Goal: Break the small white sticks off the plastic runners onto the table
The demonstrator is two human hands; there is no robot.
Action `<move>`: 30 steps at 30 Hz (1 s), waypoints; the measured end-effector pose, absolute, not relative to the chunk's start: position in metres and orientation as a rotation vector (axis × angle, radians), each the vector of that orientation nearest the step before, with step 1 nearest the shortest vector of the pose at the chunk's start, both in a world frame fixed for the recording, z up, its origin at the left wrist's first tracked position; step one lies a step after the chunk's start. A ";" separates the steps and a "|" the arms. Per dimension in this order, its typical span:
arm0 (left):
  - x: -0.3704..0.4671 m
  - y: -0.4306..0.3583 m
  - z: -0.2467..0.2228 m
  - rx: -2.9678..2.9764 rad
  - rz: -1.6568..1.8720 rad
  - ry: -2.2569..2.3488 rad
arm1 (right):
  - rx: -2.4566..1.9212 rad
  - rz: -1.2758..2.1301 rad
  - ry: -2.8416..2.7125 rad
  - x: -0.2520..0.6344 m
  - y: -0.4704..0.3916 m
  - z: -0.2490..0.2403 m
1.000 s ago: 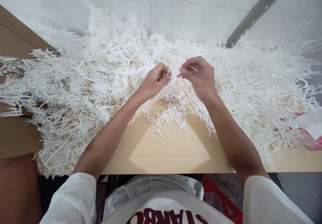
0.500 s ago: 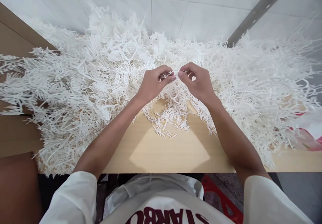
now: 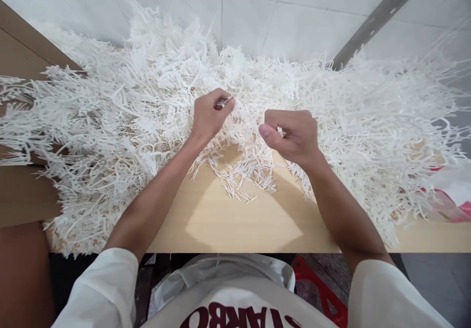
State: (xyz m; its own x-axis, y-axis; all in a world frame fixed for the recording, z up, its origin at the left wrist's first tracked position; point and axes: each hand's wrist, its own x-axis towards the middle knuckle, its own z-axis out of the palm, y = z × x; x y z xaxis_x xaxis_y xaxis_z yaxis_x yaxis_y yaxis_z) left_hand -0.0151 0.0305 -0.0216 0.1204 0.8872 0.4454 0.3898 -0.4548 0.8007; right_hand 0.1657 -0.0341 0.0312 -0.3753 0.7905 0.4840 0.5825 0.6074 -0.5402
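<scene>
A large heap of white, thin, branching plastic-looking strands [image 3: 158, 97] spreads across the wooden table [image 3: 243, 225]. My left hand [image 3: 212, 112] is over the middle of the heap, thumb and fingers pinched on a thin white strand [image 3: 225, 101]. To its right and a little nearer to me, my right hand [image 3: 292, 134] is closed, thumb pressed against the curled fingers; what it holds, if anything, is hidden. Below and between the hands lie many short loose white sticks [image 3: 253, 173] on the tabletop.
A tiled wall [image 3: 246, 21] stands behind the heap, with a slotted grey metal bar [image 3: 379, 21] leaning at the right. Cardboard [image 3: 25, 195] is at the left, and a pink-and-white plastic bag [image 3: 451, 203] at the right. A person's bare limb [image 3: 25, 274] shows lower left.
My hands have moved apart. The left one shifted left and slightly up; the right one came down toward me, its fingers curling in more tightly.
</scene>
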 end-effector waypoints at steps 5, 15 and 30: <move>-0.017 0.032 -0.016 1.881 1.163 0.980 | -1.242 0.604 -1.847 0.170 -0.016 0.021; -0.010 0.019 -0.008 2.128 1.081 0.893 | -1.130 0.415 -2.281 0.182 -0.009 0.019; -0.010 0.009 -0.001 2.628 0.939 0.783 | -1.158 0.541 -2.087 0.178 -0.012 0.015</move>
State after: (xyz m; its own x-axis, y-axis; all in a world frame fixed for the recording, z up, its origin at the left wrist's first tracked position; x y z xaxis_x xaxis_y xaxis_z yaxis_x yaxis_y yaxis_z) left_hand -0.0099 0.0088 -0.0007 0.6496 0.5605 0.5137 0.4045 -0.8269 0.3907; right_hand 0.1782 -0.0118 0.0152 -0.3723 0.8550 0.3609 0.5719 0.5177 -0.6364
